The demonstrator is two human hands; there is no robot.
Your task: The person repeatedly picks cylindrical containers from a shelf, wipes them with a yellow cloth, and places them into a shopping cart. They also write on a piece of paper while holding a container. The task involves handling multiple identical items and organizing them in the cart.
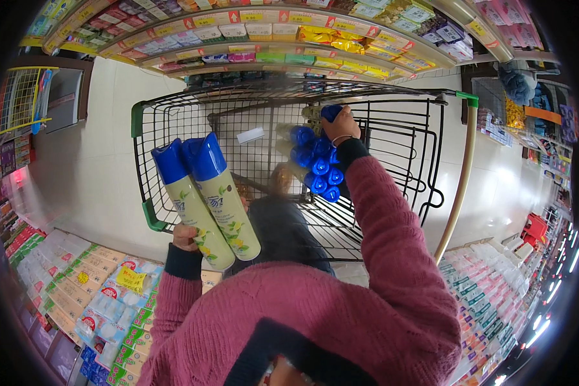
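Observation:
Two tall pale-green spray cans [219, 201] with blue caps lean side by side, tilted, over the near left corner of a black wire shopping cart [251, 103]. My left hand [185, 237] is closed around their lower part, its far fingers hidden behind the cans. Inside the cart, toward its right, several more blue-capped spray cans [320, 166] stand upright in a cluster. My right hand [342, 126] reaches in at the far end of that cluster, with its fingers wrapped round a blue cap. A small white label [250, 135] shows at the cart's mesh.
Shelves of packaged goods [270, 31] run along the far side. Stacked tissue packs [103, 302] lie at near left, more packs [489, 302] at near right. The cart's pale handle [462, 180] is on the right. Light floor tiles [112, 141] surround the cart.

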